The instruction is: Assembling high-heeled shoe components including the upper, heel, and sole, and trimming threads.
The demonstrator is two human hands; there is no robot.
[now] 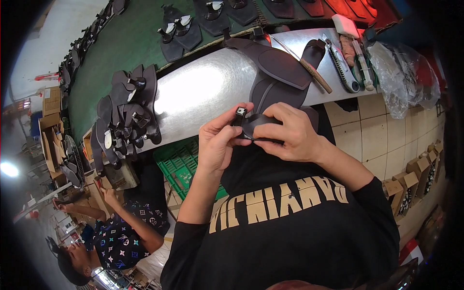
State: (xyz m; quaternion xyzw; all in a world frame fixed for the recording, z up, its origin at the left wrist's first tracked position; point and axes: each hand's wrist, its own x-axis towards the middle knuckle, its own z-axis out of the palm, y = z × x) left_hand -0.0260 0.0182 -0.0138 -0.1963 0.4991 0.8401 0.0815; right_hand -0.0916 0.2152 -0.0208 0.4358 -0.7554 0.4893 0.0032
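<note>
Fingers on both hands are closed on one dark shoe piece (251, 124), held up just off the near edge of the metal table (193, 92). Reading across from the left, I see a heap of dark heeled shoes (130, 111) at the table's left end, well apart from the hands, so I'd leave it be. Next comes the left hand (217, 140), its thumb and fingertips gripping the heel end, with the pale tip (241, 111) turned up toward me — that should be the steady side, I judge, thumb braced so nothing twists. To its right, the right hand (290, 130) pinches the curved part of the same piece; some of that grip is hidden, and I can't tell how hard it presses. It looks to me like pressing or shaping by hand, so I'd use small, even pushes working away from the heel — one hard bend might crease the material. Farther right, on the far side, dark flat soles (285, 63) lie stacked, a wooden-handled tool (316, 76) across them and a cutter (340, 67) beyond, best left alone while both hands are busy.
</note>
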